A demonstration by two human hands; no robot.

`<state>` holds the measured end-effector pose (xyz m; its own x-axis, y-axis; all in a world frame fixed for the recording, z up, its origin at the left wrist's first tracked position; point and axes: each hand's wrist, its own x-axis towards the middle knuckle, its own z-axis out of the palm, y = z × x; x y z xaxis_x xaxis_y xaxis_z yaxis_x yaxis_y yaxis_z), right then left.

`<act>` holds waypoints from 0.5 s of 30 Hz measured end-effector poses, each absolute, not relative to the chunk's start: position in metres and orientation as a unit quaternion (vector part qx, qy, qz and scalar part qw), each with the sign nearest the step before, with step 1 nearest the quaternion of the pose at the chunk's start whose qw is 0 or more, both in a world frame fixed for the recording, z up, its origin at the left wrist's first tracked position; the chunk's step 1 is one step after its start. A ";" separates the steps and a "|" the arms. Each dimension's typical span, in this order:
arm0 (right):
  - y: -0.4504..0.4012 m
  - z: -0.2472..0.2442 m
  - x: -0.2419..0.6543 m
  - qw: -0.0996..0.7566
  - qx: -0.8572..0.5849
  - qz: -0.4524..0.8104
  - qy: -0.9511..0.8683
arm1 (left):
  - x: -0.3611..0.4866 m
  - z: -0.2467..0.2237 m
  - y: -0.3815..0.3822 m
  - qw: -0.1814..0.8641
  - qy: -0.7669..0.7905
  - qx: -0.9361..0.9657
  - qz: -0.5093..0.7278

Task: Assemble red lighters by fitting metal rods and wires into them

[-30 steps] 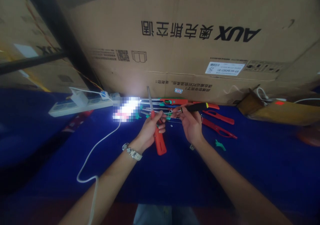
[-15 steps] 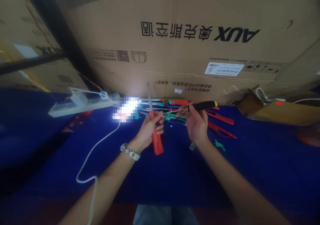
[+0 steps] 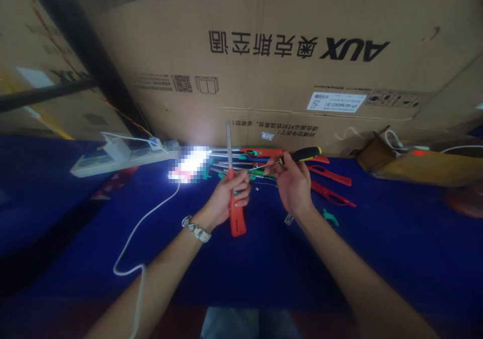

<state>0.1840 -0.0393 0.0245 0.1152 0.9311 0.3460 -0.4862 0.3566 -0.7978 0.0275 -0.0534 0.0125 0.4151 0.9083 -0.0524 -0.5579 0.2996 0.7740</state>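
My left hand is closed around a red long-necked lighter, its metal tube pointing up and away from me. In my right hand is a screwdriver with a black and yellow handle. Its thin shaft runs left to the fingers of my left hand, close beside the lighter; whether the tip touches it I cannot tell. Behind my hands lie several more lighters and red lighter shells. A small green plastic piece rests right of my right wrist, and a small metal piece lies below that hand.
A glowing, pixelated light with a white cable is left of my hands. Behind it sits a white power strip. A large cardboard box walls off the back of the blue tabletop. A yellowish package lies right.
The lighter in my left hand has turned slightly, so its tube stands more upright. My right hand and the screwdriver have shifted a little left, with the handle's end tipped slightly up.
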 end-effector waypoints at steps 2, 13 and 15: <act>-0.040 0.025 0.184 0.698 -0.261 0.510 -0.429 | 0.027 0.013 -0.054 0.767 0.245 0.347 0.480; -0.040 0.027 0.183 0.708 -0.250 0.518 -0.410 | 0.027 0.015 -0.055 0.773 0.235 0.351 0.473; -0.040 0.027 0.184 0.703 -0.254 0.518 -0.415 | 0.027 0.015 -0.055 0.774 0.236 0.349 0.472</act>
<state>0.1836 -0.0398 0.0273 0.1183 0.9402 0.3196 -0.5180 0.3330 -0.7879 0.0270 -0.0550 0.0150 0.4431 0.8957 -0.0361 -0.5662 0.3108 0.7634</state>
